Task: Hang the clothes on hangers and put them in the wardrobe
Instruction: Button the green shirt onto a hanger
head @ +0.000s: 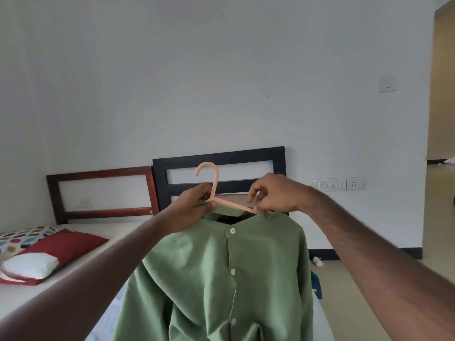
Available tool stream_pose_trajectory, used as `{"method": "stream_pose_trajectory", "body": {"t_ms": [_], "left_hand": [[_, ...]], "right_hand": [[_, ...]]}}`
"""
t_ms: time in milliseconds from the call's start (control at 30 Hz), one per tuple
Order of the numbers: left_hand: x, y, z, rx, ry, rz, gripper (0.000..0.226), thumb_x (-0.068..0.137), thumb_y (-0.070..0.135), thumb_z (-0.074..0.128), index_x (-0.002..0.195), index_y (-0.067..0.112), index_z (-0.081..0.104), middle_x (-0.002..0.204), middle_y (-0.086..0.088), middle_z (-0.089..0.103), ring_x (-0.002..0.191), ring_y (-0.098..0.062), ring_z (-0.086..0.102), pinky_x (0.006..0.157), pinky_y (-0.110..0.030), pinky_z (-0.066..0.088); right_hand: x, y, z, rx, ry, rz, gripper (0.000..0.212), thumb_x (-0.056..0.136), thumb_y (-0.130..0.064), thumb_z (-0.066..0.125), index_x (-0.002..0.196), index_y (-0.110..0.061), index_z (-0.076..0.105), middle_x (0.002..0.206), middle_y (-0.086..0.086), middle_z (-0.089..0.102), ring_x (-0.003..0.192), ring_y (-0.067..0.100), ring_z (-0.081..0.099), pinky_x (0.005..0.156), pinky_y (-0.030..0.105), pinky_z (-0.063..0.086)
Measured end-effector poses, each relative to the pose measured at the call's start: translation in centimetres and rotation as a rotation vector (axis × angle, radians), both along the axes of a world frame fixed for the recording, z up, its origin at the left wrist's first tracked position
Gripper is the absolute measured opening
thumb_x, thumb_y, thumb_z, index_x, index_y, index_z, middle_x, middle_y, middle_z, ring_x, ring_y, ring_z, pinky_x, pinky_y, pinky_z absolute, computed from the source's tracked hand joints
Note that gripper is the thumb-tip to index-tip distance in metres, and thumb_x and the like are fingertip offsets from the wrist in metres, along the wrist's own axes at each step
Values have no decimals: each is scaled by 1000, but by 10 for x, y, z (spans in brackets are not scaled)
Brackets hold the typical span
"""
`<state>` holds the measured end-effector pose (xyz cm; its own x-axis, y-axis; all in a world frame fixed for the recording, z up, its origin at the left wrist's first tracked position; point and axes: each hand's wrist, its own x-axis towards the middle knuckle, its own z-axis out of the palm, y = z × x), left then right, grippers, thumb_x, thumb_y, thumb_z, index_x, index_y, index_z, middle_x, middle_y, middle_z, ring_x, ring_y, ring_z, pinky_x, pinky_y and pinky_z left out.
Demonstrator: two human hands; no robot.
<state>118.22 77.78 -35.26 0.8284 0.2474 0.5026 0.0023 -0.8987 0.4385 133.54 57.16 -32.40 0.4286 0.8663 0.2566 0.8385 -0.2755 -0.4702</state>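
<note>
Shirt (221,279) half on the hanger (229,203), held up over the bed (118,232).
Left grip (194,207) pinches collar and hanger neck; right grip (273,195) pinches the exposed arm at the shoulder. That shoulder needs seating; no wardrobe in view, hanging remains.

Buttoned green shirt (221,279) hanging upright from tilted pink plastic hanger (216,190), collar half threaded.

Matt green cloth shirt (221,279), smooth pink plastic hanger (214,188), glossy wooden headboards (101,193)
</note>
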Motion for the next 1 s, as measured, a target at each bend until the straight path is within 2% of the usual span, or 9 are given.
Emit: {"method": "stream_pose_trajectory", "body": {"t_ms": [100, 167, 267, 467, 567, 667, 800, 933, 1000], "left_hand": [[0, -6, -1, -35, 60, -9, 32, 78, 38, 74, 85, 18, 51, 76, 3, 53, 71, -13, 46, 67, -38, 42], [2, -10, -2, 9, 91, 28, 41, 70, 34, 84, 87, 17, 51, 79, 3, 55, 71, -15, 48, 68, -34, 43], [4, -13, -5, 88, 104, 49, 40, 68, 27, 83, 93, 17, 53, 87, -2, 65, 82, -23, 61, 76, -42, 54], [1, -2, -12, 173, 111, 121, 26, 84, 9, 66, 100, 14, 45, 83, -3, 59, 71, -19, 51, 67, -39, 46], [1, -4, -6, 62, 90, 102, 12, 91, 1, 52, 97, 6, 43, 81, -10, 54, 69, -17, 43, 61, -32, 38], [0, -4, -4, 88, 67, 86, 5, 97, 9, 53, 96, 9, 48, 83, -3, 56, 73, -16, 47, 64, -27, 38], [4, 4, -8, 158, -31, 139, 17, 97, 16, 59, 81, 11, 58, 74, 1, 54, 70, -13, 47, 64, -28, 34], [10, -2, -11, 77, -42, 120, 16, 95, 20, 63, 81, 15, 68, 67, 5, 56, 62, -8, 44, 60, -25, 35], [12, -5, -11, 51, -29, 87, 12, 92, 25, 69, 82, 17, 70, 71, 1, 60, 66, -10, 47, 63, -30, 37]], "right_hand": [[-1, 0, 5, -66, -10, -12, 26, 77, -4, 73, 80, -29, 73, 86, -1, 71, 76, 15, 67, 56, 23, 49], [-7, 7, 1, -62, -72, 0, 28, 77, -2, 68, 72, -29, 73, 82, -4, 70, 77, 16, 68, 59, 23, 51], [-11, 20, -10, -41, -156, -27, 28, 78, -1, 63, 71, -26, 73, 82, -5, 71, 77, 14, 68, 63, 25, 54], [0, 27, -18, 523, 89, -150, 19, 84, -8, 63, 73, -21, 71, 74, -6, 68, 72, 7, 63, 64, 20, 46], [3, 31, -34, 497, 12, -156, 21, 90, -11, 60, 75, -21, 69, 71, -7, 67, 67, 4, 61, 61, 18, 42], [7, 27, -41, 480, 71, -99, 16, 92, -11, 59, 86, -19, 70, 77, -5, 65, 69, 8, 60, 62, 21, 44], [13, 23, -52, 422, 57, -23, 17, 93, -10, 58, 97, -25, 67, 83, -4, 61, 69, 9, 56, 62, 21, 46], [5, 37, -50, 388, -96, 27, 21, 88, -40, 73, 107, -36, 67, 95, -17, 57, 87, 3, 57, 81, 32, 51], [1, 47, -44, 319, -133, 12, 16, 84, -46, 74, 98, -44, 67, 94, -19, 60, 87, 7, 61, 83, 40, 54]]}}
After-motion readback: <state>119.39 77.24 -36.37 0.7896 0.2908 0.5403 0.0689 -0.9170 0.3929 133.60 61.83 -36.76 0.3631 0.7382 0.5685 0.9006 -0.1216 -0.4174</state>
